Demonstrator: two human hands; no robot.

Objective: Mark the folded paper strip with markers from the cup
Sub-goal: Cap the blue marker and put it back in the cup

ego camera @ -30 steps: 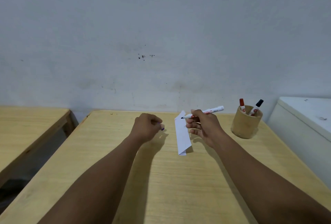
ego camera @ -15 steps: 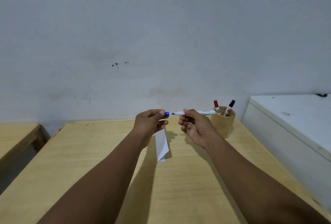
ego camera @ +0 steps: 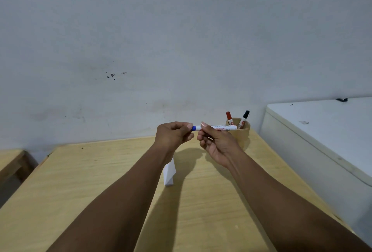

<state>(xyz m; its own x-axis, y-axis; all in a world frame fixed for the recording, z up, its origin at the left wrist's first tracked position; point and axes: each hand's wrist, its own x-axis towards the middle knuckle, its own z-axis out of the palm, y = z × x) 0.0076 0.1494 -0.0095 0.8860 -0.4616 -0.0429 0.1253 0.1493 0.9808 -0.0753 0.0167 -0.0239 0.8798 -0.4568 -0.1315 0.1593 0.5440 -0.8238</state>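
Observation:
Both hands are raised above the wooden table [ego camera: 100,181]. My right hand [ego camera: 216,143] grips the white barrel of a blue marker [ego camera: 219,128], held level. My left hand [ego camera: 174,136] pinches the marker's blue cap [ego camera: 193,128], which sits on the marker's tip. The folded white paper strip [ego camera: 169,173] lies on the table below my left wrist, partly hidden by that arm. A wooden cup [ego camera: 241,136] stands behind my right hand at the table's far right, holding a red marker [ego camera: 229,116] and a black marker [ego camera: 244,117].
A white cabinet top [ego camera: 322,126] runs along the table's right side. A second wooden table [ego camera: 10,159] stands at the far left across a gap. A grey wall closes off the back.
My hands came together: the blue cap in my left hand, apart from the marker's bare tip before, now sits on the tip. The view shifted right and up.

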